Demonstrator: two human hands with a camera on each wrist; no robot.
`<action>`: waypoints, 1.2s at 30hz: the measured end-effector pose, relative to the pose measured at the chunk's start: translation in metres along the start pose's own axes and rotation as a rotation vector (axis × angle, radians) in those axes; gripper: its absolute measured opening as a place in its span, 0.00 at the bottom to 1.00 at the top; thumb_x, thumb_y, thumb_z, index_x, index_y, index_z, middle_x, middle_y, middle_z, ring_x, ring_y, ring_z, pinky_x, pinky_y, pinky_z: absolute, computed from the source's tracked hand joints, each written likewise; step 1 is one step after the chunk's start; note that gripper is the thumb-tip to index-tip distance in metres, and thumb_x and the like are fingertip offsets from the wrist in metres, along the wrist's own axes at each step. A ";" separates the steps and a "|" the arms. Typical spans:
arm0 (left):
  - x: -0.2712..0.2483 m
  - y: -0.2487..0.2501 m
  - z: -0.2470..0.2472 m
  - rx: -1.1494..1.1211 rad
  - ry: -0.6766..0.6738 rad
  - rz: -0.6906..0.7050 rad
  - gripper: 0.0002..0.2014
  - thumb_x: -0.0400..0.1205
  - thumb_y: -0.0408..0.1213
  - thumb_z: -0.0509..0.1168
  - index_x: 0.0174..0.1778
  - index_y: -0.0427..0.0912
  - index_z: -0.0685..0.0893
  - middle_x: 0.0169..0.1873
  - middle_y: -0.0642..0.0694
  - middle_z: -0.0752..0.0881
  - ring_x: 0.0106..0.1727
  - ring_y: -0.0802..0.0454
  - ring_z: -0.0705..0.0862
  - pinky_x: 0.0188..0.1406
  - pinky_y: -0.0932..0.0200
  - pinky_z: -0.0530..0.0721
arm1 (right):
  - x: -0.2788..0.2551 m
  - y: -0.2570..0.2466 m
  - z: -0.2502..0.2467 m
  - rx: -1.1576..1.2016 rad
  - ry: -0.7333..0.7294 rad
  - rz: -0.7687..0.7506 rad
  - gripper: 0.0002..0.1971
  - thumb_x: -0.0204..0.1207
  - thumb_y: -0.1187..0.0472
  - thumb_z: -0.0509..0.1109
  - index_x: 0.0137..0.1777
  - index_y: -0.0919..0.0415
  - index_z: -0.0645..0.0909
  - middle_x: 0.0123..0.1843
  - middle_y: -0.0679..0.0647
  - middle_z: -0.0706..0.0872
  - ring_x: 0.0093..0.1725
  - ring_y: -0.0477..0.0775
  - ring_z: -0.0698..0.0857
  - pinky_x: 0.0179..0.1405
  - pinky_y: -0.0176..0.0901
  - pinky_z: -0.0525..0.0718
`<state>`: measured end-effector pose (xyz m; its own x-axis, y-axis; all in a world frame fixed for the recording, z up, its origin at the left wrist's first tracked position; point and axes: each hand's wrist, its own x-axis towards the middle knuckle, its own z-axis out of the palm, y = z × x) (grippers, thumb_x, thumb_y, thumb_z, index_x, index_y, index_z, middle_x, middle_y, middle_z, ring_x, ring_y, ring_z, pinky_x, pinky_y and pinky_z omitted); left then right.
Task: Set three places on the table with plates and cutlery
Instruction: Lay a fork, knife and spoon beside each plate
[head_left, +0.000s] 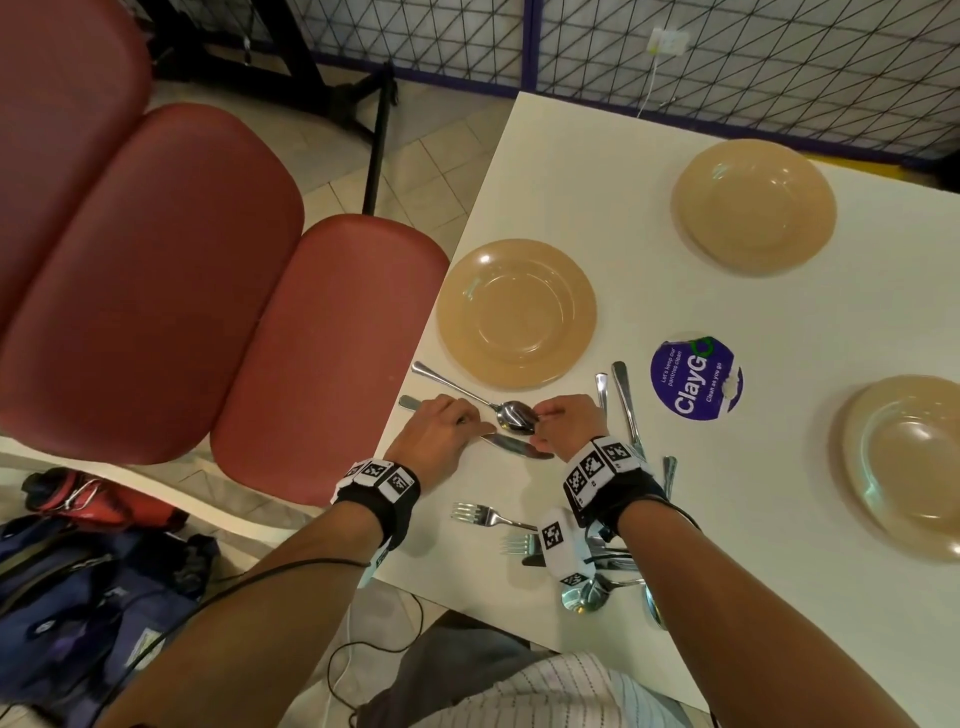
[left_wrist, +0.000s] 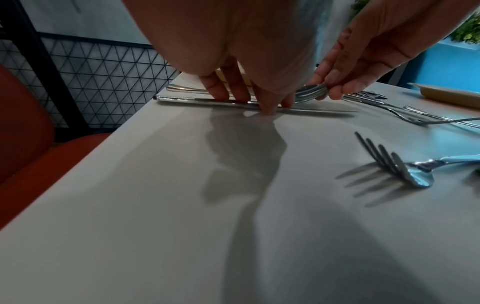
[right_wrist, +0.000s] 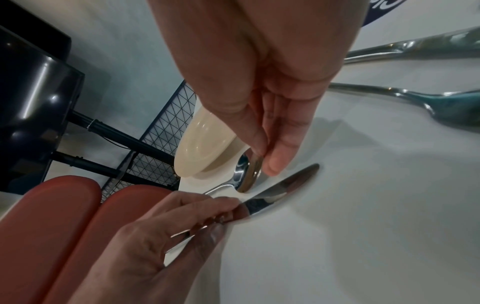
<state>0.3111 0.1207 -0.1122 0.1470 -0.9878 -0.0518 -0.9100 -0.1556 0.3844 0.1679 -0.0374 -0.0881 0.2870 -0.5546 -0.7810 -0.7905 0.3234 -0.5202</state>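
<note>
Three tan plates stand on the white table (head_left: 675, 545): one near the left edge (head_left: 516, 313), one far (head_left: 753, 205), one at the right (head_left: 906, 465). Below the left plate, my left hand (head_left: 467, 423) pinches the handle of a knife (head_left: 517, 448) that lies flat on the table. My right hand (head_left: 540, 415) pinches the bowl of a spoon (head_left: 514, 415) between thumb and forefinger; its handle points up-left beside the plate. In the right wrist view the spoon (right_wrist: 246, 172) is tilted on its edge just behind the knife blade (right_wrist: 280, 189). In the left wrist view my fingers (left_wrist: 233, 88) press on the knife (left_wrist: 182, 99).
Loose forks (head_left: 485, 514) and spoons (head_left: 584, 597) lie under my right forearm, with more handles (head_left: 626, 400) beside a round purple sticker (head_left: 696, 376). Red seats (head_left: 182, 286) flank the table's left edge. A bag (head_left: 78, 597) lies on the floor.
</note>
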 end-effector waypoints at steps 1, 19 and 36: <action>0.000 0.000 -0.001 0.005 0.001 -0.001 0.21 0.76 0.27 0.75 0.61 0.54 0.89 0.49 0.51 0.86 0.47 0.47 0.80 0.45 0.50 0.81 | 0.001 0.001 0.000 0.028 -0.003 0.007 0.16 0.63 0.75 0.76 0.39 0.50 0.87 0.46 0.59 0.92 0.42 0.60 0.93 0.44 0.56 0.93; 0.001 -0.006 -0.001 0.016 -0.029 -0.029 0.23 0.77 0.28 0.73 0.64 0.56 0.87 0.52 0.54 0.84 0.50 0.49 0.78 0.51 0.53 0.78 | 0.005 0.002 0.000 0.073 0.122 -0.041 0.15 0.75 0.70 0.70 0.37 0.47 0.83 0.49 0.58 0.92 0.45 0.58 0.92 0.46 0.51 0.92; -0.002 -0.005 -0.008 -0.003 -0.035 -0.018 0.22 0.77 0.26 0.71 0.63 0.53 0.87 0.51 0.51 0.85 0.50 0.47 0.79 0.53 0.52 0.77 | -0.001 0.011 -0.010 0.051 0.170 -0.079 0.09 0.74 0.65 0.71 0.48 0.52 0.89 0.49 0.57 0.92 0.45 0.58 0.92 0.52 0.52 0.91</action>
<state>0.3182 0.1234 -0.1062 0.1498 -0.9845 -0.0911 -0.9060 -0.1736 0.3860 0.1534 -0.0414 -0.0897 0.2480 -0.7003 -0.6694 -0.7392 0.3098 -0.5980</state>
